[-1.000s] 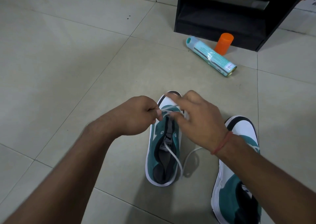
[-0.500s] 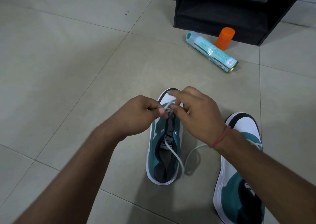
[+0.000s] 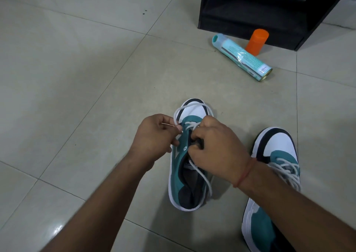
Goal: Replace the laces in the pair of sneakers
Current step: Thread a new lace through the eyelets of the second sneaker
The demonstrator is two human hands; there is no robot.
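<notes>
Lace [image 3: 192, 107] newly looped beyond both hands

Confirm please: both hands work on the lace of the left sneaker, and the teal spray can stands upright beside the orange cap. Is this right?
Not quite. The teal spray can lies on its side on the floor, not upright, as the head view shows. The rest holds: both hands work the lace of the left sneaker, and the can is beside the orange cap.

both forearms reaching forward, left hand [image 3: 154, 134] pinching lace [image 3: 192, 107] left of sneaker [image 3: 179, 182] toe, right hand [image 3: 217, 151] curled over its eyelets
</notes>
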